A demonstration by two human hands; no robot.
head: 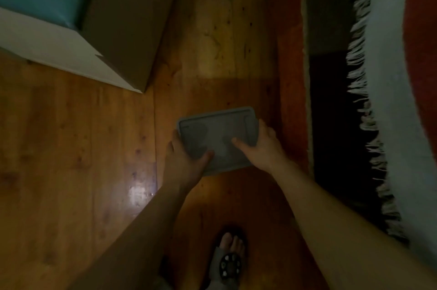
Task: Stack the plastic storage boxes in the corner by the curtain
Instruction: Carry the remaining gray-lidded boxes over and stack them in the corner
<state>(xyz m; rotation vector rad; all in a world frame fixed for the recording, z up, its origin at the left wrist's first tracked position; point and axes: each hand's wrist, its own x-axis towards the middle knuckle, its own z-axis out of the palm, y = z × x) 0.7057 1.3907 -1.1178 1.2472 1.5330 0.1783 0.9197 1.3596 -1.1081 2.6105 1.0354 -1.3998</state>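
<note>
Grey lidded plastic box (216, 138) held level above wooden floor.

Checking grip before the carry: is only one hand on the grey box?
No, the left hand and right hand each grip a side of the grey box.

The room is dim, so the grey plastic box with its lid (216, 138) looks soft and blurry — what is inside cannot be seen. The left hand (183, 159) and right hand (262, 145) hide the near corners of the box, and most of their fingers are tucked under it, out of sight. The big brown cardboard box (127, 22) is cut off at the top edge. The foot in a grey sandal (230, 259) is cut off at the bottom — its pattern is too dark to tell.
</note>
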